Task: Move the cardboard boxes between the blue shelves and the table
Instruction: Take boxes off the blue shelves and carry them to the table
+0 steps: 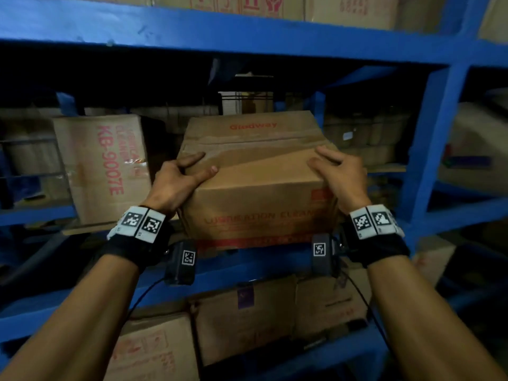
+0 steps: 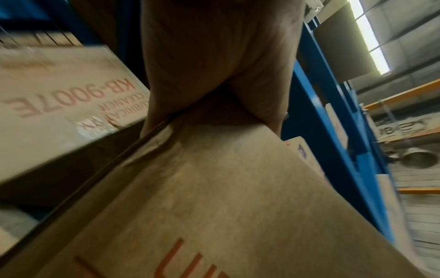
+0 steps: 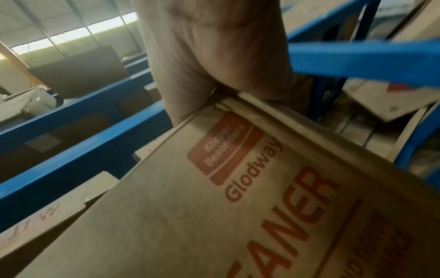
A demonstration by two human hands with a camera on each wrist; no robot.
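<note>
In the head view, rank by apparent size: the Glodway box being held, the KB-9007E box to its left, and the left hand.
1. Glodway box, largest, though nearest the camera.
2. KB-9007E box, tilted on the shelf, partly shadowed.
3. Left hand, smallest, gripping the Glodway box's top corner.

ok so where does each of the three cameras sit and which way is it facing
Head: on the head, facing forward and down at the brown cardboard Glodway box on the blue metal shelves; both forearms, left hand, right hand.
Left wrist: under the wrist, along the palm up the box's left corner.
Right wrist: likewise at the right corner.
Shared: all three show that box.
</note>
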